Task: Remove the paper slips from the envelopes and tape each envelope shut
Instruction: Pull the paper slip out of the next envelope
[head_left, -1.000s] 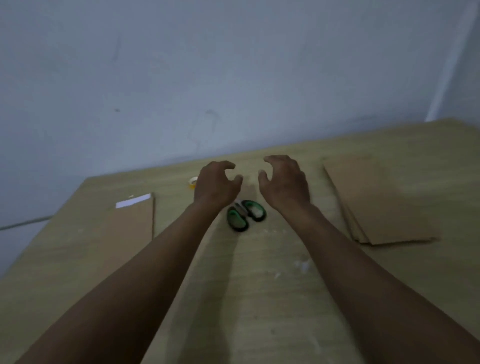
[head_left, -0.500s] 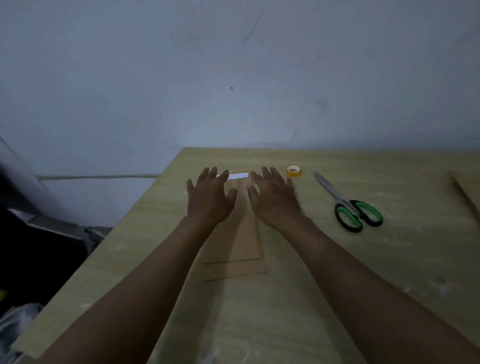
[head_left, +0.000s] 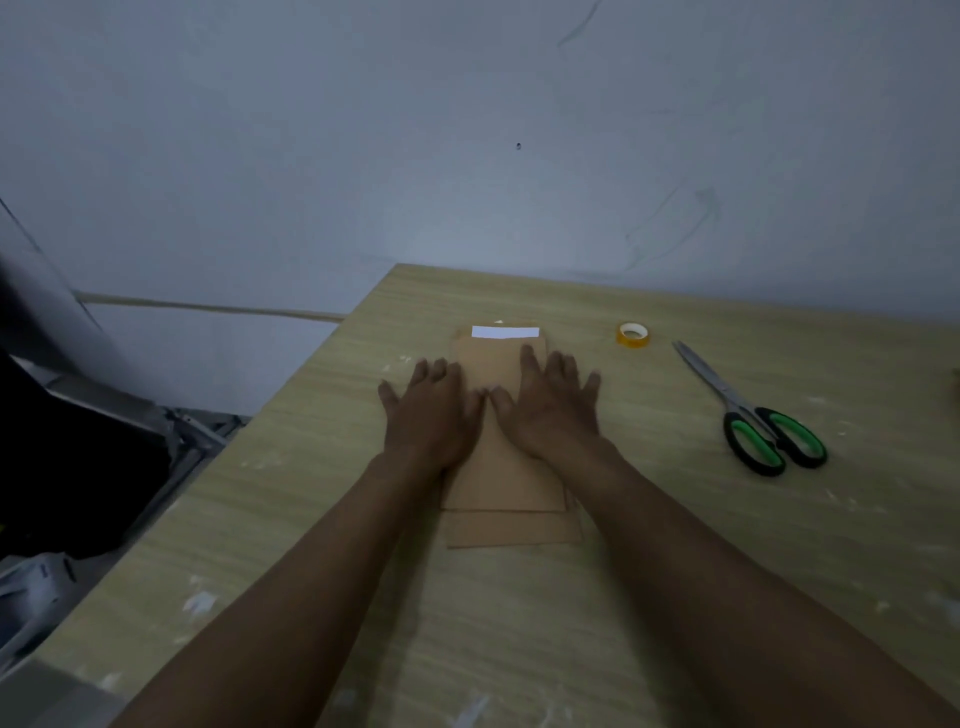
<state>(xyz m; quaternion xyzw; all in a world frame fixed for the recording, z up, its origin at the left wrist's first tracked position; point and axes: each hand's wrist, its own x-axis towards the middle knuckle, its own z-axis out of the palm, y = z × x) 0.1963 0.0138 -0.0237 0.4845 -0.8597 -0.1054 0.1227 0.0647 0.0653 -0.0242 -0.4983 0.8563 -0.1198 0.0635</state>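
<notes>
A small stack of brown envelopes (head_left: 506, 483) lies lengthwise on the wooden table (head_left: 675, 597), near its left side. A white paper slip (head_left: 505, 332) sticks out of the far end of the top envelope. My left hand (head_left: 434, 410) lies flat with spread fingers on the stack's left edge and the table beside it. My right hand (head_left: 550, 405) lies flat on the right part of the top envelope. The two thumbs nearly meet over the envelope's middle. A roll of yellowish tape (head_left: 632, 333) sits to the right of the slip.
Green-handled scissors (head_left: 753, 410) lie to the right, blades pointing away. The table's left edge runs diagonally close to my left arm, with dark objects on the floor beyond it. A pale wall stands behind the table. White specks dot the tabletop.
The view swung left from the scissors to the envelope stack. Both hands travelled to it and came down from hovering, curled, to lying flat on the envelopes.
</notes>
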